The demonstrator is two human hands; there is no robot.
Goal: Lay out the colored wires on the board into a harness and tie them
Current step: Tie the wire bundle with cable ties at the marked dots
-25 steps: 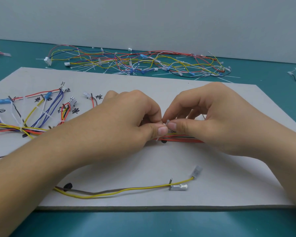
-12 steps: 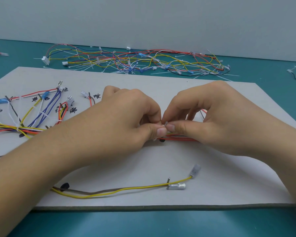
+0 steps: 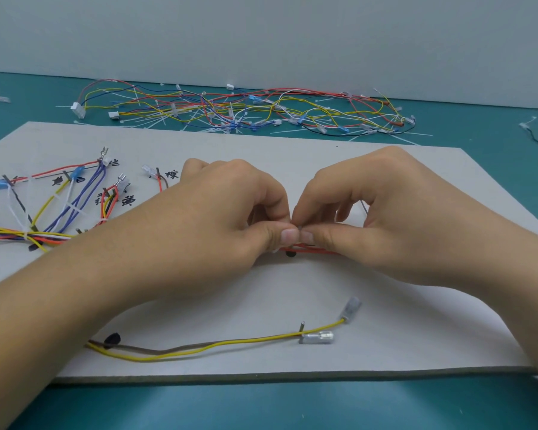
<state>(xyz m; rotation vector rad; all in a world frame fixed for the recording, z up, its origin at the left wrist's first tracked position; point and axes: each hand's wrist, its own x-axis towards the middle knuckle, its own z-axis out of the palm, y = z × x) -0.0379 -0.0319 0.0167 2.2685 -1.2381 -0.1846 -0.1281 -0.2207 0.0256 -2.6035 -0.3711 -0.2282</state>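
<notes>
The left grip (image 3: 218, 218) and right grip (image 3: 395, 218) meet thumb tip to thumb tip over the middle of the board (image 3: 292, 156). Their fingers are curled, and both pinch a pale tie (image 3: 275, 250), mostly hidden, at the red wire bundle (image 3: 319, 251) lying on the board beneath them. Toward the board's left edge, tied wires (image 3: 44, 234) in yellow, red, blue and white fan out to terminals beside handwritten labels. Near its front edge a yellow wire (image 3: 230, 342) and a brown wire (image 3: 156, 350) run side by side to clear-sleeved terminals by a pin (image 3: 302, 327). Beyond the far edge, a tangle of coloured wires (image 3: 246, 110) and white ties lies on the teal bench (image 3: 261, 405).
</notes>
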